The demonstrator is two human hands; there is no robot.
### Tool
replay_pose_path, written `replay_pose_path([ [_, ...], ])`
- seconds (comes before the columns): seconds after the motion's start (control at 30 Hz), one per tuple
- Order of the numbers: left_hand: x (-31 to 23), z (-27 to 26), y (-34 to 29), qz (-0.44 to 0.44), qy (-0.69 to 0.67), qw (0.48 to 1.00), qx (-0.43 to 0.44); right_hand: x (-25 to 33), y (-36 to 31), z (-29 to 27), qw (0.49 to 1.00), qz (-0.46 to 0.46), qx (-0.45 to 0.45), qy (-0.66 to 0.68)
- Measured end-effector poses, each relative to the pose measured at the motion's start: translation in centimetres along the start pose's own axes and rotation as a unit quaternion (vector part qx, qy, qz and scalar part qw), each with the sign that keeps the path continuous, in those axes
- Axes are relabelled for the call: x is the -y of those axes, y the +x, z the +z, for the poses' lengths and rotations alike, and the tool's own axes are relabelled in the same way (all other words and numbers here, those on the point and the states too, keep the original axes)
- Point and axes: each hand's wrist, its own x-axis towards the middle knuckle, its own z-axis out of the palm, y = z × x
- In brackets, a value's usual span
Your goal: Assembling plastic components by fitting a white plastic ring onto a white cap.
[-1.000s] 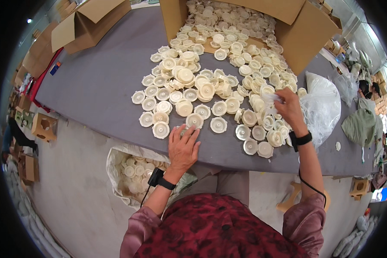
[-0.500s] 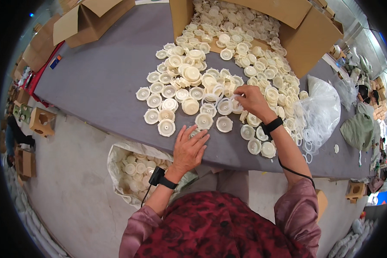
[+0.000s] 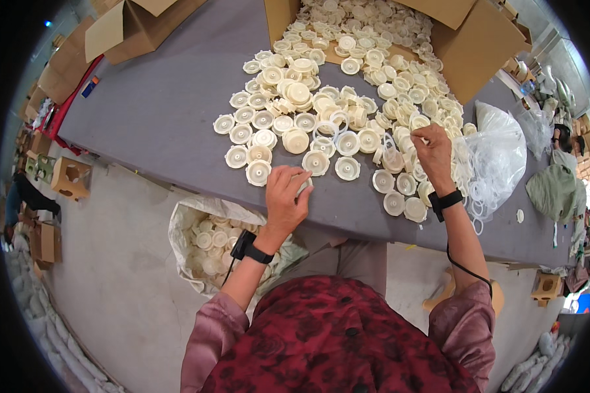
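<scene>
At the table's near edge my left hand (image 3: 286, 200) is closed on a cream plastic cap (image 3: 305, 186), of which only a rim shows between thumb and fingers. My right hand (image 3: 434, 156) is over the right-hand pile with fingertips pinched; a bit of something pale shows at the tips, too small to name. Thin translucent rings (image 3: 340, 120) rest on the caps between my hands, and another ring (image 3: 389, 145) lies left of my right hand. Round caps (image 3: 315, 163) are spread in front of me, several hollow side up, some stacked.
An open cardboard box (image 3: 469, 56) spills caps onto the grey table (image 3: 170, 98). Right of them lies a clear plastic bag (image 3: 499, 147) with translucent rings. Below the table edge stands a white sack (image 3: 180, 229) of caps. Another carton (image 3: 134, 29) sits far left.
My left hand has gone from lying spread over a cap to gripping it. My right hand has moved right, away from the rings in the middle, to the right-hand pile.
</scene>
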Motion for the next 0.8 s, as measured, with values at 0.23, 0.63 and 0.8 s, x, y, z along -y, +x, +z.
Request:
replay_pose_path([
  [0.23,-1.3,2.9,4.0,0.059,0.193,0.973,0.114,2.6,-3.4,-0.3,0.95,0.166,0.062,0.258],
  [0.63,-2.3,1.3,5.3,-0.042,0.005,0.999,0.016,8.4,-8.5,-2.1,0.746,0.35,0.102,0.557],
  [0.8,-4.8,0.7,1.3,-0.354,-0.496,0.786,0.099,10.7,-9.8,-2.9,0.727,0.331,0.119,0.59],
])
